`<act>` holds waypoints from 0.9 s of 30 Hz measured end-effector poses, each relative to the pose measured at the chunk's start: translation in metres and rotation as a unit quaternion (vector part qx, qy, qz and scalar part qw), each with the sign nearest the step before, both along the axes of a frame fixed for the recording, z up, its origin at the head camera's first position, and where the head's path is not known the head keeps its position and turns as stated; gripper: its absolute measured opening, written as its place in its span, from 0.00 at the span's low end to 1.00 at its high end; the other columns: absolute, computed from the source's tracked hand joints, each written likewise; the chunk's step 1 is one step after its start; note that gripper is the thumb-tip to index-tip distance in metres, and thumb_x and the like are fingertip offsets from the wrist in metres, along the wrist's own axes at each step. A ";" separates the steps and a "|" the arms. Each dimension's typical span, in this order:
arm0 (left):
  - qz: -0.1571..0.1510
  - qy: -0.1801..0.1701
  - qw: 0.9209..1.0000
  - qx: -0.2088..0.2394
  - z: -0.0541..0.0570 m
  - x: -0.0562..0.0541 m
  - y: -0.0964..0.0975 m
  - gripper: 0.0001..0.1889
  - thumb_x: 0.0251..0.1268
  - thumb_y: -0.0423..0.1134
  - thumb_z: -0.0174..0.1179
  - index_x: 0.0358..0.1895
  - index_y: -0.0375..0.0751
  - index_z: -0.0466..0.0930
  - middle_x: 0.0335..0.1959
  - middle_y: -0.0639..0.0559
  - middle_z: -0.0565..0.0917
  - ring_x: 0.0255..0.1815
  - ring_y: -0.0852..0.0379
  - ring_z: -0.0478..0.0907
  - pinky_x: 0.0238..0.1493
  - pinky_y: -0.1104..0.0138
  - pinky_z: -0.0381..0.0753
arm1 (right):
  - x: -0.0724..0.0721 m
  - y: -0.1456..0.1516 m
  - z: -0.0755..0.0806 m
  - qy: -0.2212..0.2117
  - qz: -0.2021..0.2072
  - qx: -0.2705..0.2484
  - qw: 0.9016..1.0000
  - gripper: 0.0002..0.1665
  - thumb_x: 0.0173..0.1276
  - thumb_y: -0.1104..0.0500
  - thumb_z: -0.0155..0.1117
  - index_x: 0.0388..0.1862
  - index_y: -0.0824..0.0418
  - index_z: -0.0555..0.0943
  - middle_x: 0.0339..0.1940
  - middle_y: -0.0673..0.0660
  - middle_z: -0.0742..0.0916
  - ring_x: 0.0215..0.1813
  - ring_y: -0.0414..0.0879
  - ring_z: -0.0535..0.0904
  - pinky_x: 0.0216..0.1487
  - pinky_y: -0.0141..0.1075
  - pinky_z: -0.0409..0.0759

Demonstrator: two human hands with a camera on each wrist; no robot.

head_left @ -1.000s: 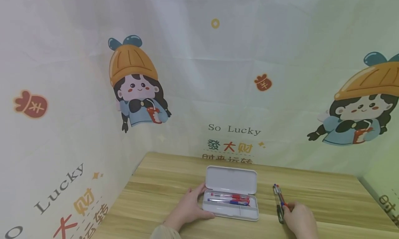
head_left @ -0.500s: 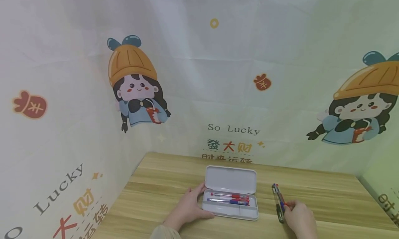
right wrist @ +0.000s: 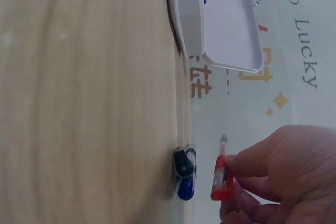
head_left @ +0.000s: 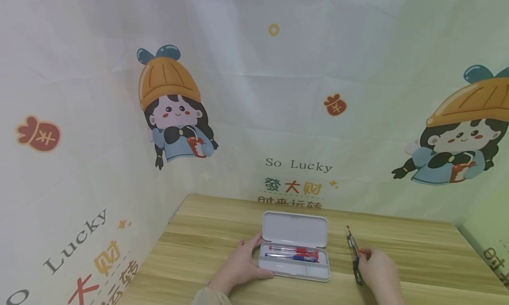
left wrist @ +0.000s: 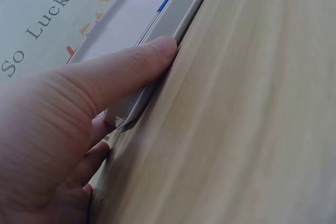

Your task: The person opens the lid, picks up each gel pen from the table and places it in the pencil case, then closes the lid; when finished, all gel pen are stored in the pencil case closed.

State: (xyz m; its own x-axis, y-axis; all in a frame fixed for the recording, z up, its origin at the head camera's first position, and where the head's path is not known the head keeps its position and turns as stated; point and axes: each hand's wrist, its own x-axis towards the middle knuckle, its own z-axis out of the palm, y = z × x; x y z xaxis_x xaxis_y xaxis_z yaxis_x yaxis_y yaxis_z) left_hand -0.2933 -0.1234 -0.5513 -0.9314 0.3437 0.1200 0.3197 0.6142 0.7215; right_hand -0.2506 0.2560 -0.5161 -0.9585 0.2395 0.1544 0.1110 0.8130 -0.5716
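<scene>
My left hand grips the left end of an open white pencil case, thumb along its front side and fingers round the end. In the left wrist view the thumb presses the case wall. My right hand pinches a red pen between thumb and fingers, held just above the table. Below and beside it a black pen and a blue pen lie close together on the wood. Inside the case's back compartment are red pens and a blue pen.
The case lid stands raised at the back. A divider splits the case's front section. Beneath everything is a wood-grain table, bordered at the back and left by a printed cloth backdrop.
My right hand has lifted the red pen off the other pens, its tip now reaching farther back. The left hand and case have stayed in place.
</scene>
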 end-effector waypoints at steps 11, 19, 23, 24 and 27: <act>0.009 -0.009 1.000 -0.005 0.001 0.001 0.001 0.68 0.43 0.58 0.89 0.89 0.43 0.59 0.80 0.50 0.80 0.87 0.19 0.57 0.89 0.27 0.51 | -0.010 -0.032 0.019 0.054 0.012 0.014 0.998 0.15 0.77 0.60 0.64 0.53 0.70 0.90 0.45 0.67 0.94 0.40 0.58 0.90 0.33 0.46 0.84; 0.011 -0.004 1.000 -0.013 -0.001 -0.001 0.000 0.69 0.42 0.59 0.89 0.89 0.44 0.59 0.80 0.51 0.80 0.86 0.19 0.59 0.89 0.28 0.53 | -0.017 -0.049 0.028 0.079 0.025 0.023 0.996 0.14 0.79 0.60 0.64 0.53 0.66 0.90 0.49 0.66 0.94 0.43 0.57 0.88 0.35 0.46 0.83; 0.011 -0.004 1.000 -0.013 -0.002 -0.001 0.000 0.68 0.42 0.59 0.89 0.89 0.44 0.60 0.80 0.51 0.80 0.86 0.19 0.59 0.89 0.28 0.53 | -0.018 -0.058 0.029 0.089 0.045 0.030 0.995 0.13 0.79 0.61 0.65 0.54 0.65 0.90 0.50 0.66 0.93 0.48 0.60 0.89 0.44 0.54 0.88; 0.011 -0.005 1.000 -0.012 -0.002 -0.001 0.000 0.68 0.42 0.59 0.89 0.89 0.45 0.60 0.80 0.51 0.80 0.86 0.19 0.59 0.89 0.28 0.53 | -0.019 -0.061 0.029 0.089 0.049 0.031 0.994 0.13 0.79 0.61 0.65 0.54 0.65 0.90 0.51 0.66 0.93 0.49 0.60 0.89 0.45 0.56 0.89; 0.010 -0.007 1.000 -0.009 -0.002 -0.001 0.000 0.68 0.43 0.59 0.89 0.89 0.45 0.60 0.80 0.51 0.80 0.86 0.19 0.58 0.89 0.27 0.53 | -0.020 -0.068 0.027 0.093 0.060 0.037 0.993 0.13 0.78 0.61 0.66 0.55 0.64 0.91 0.51 0.65 0.92 0.49 0.60 0.90 0.47 0.58 0.90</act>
State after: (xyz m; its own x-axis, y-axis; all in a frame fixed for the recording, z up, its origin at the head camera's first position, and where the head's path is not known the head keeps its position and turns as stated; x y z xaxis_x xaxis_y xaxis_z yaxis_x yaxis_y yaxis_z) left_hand -0.2943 -0.1232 -0.5532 -0.9398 0.3262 0.1018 0.2973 0.6335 0.7143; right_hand -0.2701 0.1885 -0.4886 -0.9326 0.1064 0.3449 -0.0917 0.8545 -0.5114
